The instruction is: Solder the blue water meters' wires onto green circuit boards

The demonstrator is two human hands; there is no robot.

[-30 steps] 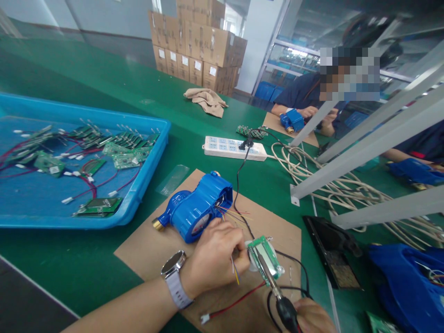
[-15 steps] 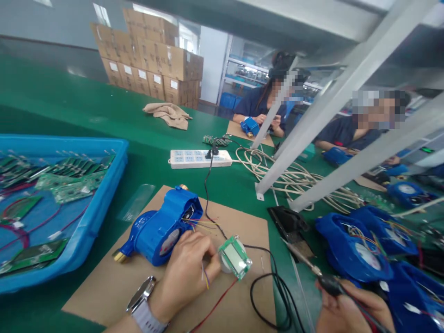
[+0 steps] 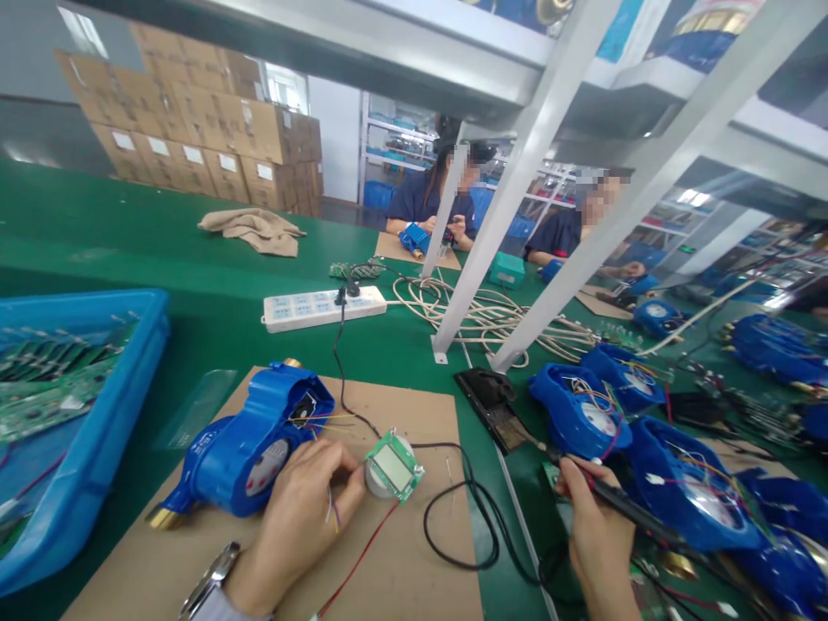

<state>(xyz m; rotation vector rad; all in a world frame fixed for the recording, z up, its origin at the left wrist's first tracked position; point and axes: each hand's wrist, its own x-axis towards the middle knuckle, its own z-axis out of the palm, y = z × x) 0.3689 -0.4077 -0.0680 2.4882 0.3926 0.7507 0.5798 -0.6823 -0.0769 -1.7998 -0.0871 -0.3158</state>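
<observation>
My left hand point(image 3: 307, 504) rests over the cardboard sheet with its fingers closed on thin wires point(image 3: 335, 511), whose ends poke out below them. Right behind it lies a blue water meter point(image 3: 249, 448), with a brass end and several coloured wires coming from its opening. Just right of those fingers sits a small green circuit board with a display point(image 3: 394, 466), on a pale round piece, with a red wire running from it. My right hand point(image 3: 599, 526) grips a soldering iron point(image 3: 614, 500) by its dark handle. Its tip is by the black soldering iron stand point(image 3: 488, 401).
Left stands a blue bin point(image 3: 122, 414) of circuit boards. A power strip point(image 3: 323, 308), coiled cables point(image 3: 479, 315) and grey metal posts point(image 3: 479, 233) are ahead. More blue meters point(image 3: 579, 410) crowd the right. Two people sit across the green table point(image 3: 155, 233), near a cloth point(image 3: 252, 231).
The view has swung right, so things appear farther left. My right hand has moved forward with the soldering iron, its tip still near the stand. My left hand keeps its hold on the wires.
</observation>
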